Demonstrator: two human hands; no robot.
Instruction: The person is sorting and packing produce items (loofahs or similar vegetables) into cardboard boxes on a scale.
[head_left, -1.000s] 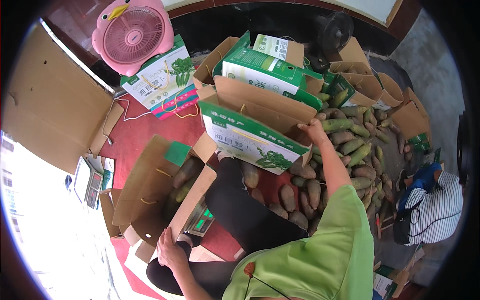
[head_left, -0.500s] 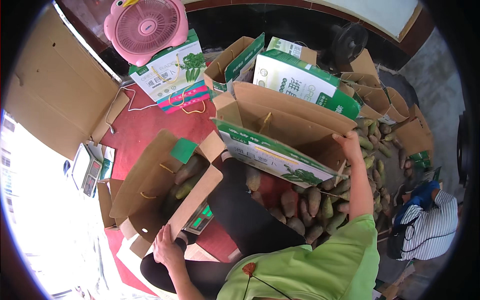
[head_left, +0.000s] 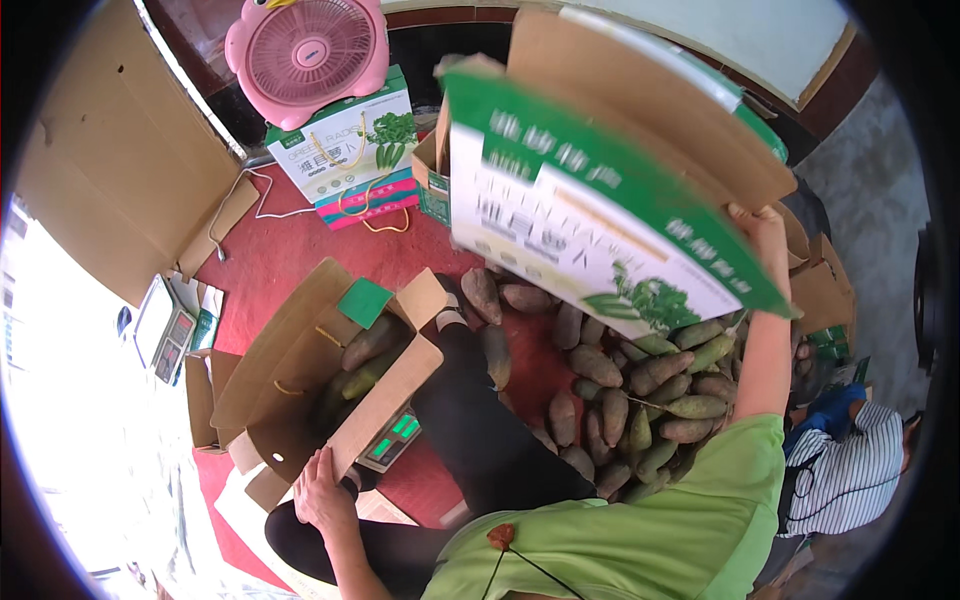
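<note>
Right hand (head_left: 757, 228) raised, gripping 1 green-and-white printed carton (head_left: 600, 215) held in the air above the heap of brown-green tubers (head_left: 640, 385). Left hand (head_left: 322, 492) laid flat, fingers loose, on the flap of 1 open cardboard box (head_left: 330, 375) holding tubers, atop 1 scale (head_left: 392, 440). 1 pink fan (head_left: 305, 55) behind.
</note>
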